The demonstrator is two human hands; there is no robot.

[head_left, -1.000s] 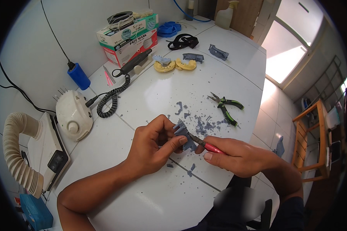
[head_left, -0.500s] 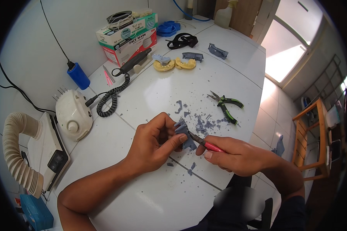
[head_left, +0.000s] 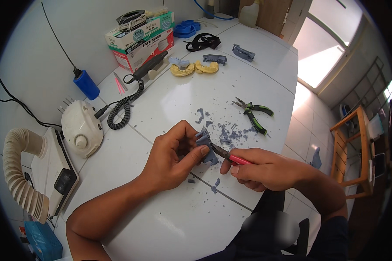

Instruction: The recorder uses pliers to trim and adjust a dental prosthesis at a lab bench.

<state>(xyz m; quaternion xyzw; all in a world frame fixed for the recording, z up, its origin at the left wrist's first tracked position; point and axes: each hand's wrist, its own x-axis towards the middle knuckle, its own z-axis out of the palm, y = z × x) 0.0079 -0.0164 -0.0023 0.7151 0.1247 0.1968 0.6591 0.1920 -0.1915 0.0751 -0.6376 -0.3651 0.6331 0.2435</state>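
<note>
A grey printed part (head_left: 203, 140) is pinched in the left hand (head_left: 172, 158) above the bench (head_left: 170, 104). Red-handled cutters (head_left: 231, 156) are clasped in the right hand (head_left: 263, 169), tips touching the part.

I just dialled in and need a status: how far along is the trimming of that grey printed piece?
Partly done: grey offcuts litter the white table. In hand: the left hand grips the grey part while the right hand works red-handled cutters against it. Left: I can't tell how much.
</note>
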